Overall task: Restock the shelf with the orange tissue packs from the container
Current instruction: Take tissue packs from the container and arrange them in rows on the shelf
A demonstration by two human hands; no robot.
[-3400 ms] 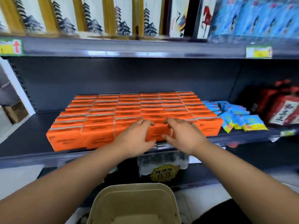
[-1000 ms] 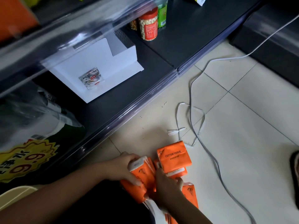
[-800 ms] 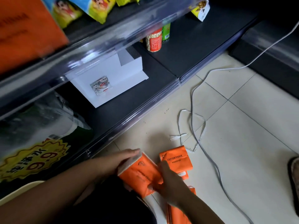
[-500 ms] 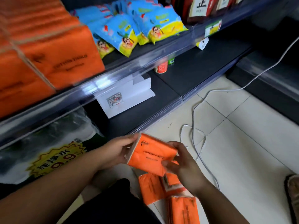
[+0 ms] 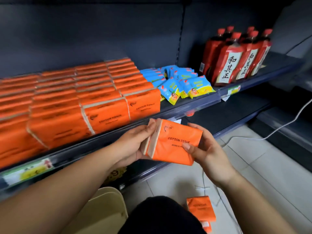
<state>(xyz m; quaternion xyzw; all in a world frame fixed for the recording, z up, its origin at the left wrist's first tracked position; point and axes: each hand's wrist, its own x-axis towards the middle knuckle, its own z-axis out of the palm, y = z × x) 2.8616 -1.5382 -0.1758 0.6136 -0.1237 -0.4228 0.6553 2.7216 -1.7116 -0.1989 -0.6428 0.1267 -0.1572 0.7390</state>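
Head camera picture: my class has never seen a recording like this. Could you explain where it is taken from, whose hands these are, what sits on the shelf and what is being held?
There is no machine here. A person wears a wide-angle camera on the head, so you look forward and down at their own two bare hands. The left hand and right hand together hold one orange tissue pack, one at each end, in front of a shop shelf. On that shelf lie rows of the same orange packs, then blue packets, then red bottles to the right. Below, a spare pack lies on the tiled floor, and a beige container shows near the bottom edge.
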